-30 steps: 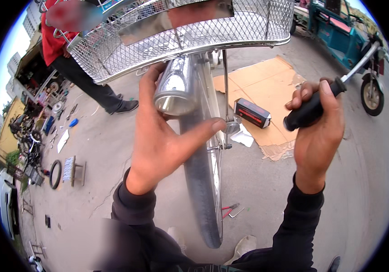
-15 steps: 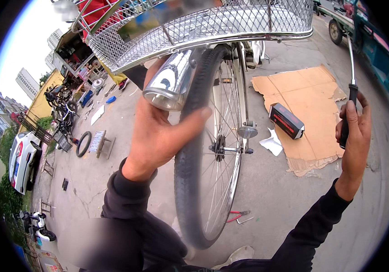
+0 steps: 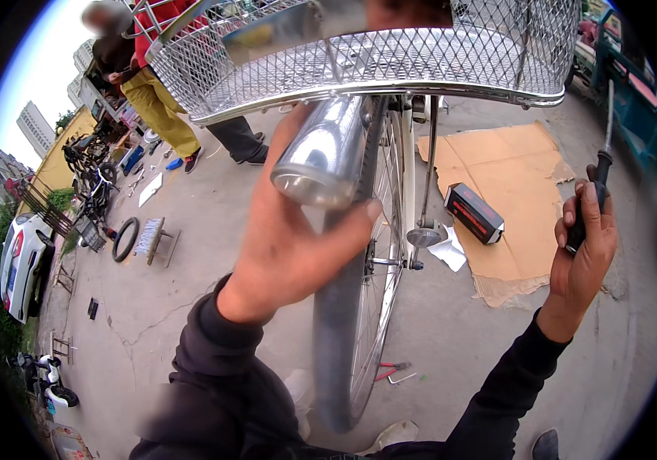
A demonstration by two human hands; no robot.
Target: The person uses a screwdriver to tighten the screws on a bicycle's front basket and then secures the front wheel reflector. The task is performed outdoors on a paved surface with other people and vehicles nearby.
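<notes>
My left hand (image 3: 286, 257) curves around the silver headlight (image 3: 321, 161) under the wire basket. Its fingers pass behind the lamp's left side, mostly hidden, while the thumb reaches across in front of the tyre to the lamp's lower right. Directly below stands the bicycle's front wheel (image 3: 340, 337), seen nearly edge-on, its tyre blurred. Out to the right, my right hand (image 3: 585, 245) is closed round the black handle of a screwdriver (image 3: 602, 170), whose metal shaft points up and away from the bicycle.
The metal basket (image 3: 451, 65) overhangs the wheel. A flattened cardboard sheet (image 3: 524, 176) bears a black box (image 3: 474, 213). Red-handled pliers (image 3: 389, 369) and a hex key (image 3: 403, 378) lie by the wheel. People (image 3: 156, 100) stand upper left; a blue-green cart (image 3: 627, 100) is upper right.
The front wheel has turned more edge-on. Headlight and left hand are further right and lower, with the thumb nearer the lamp. The screwdriver is still held. Bystanders show more at upper left.
</notes>
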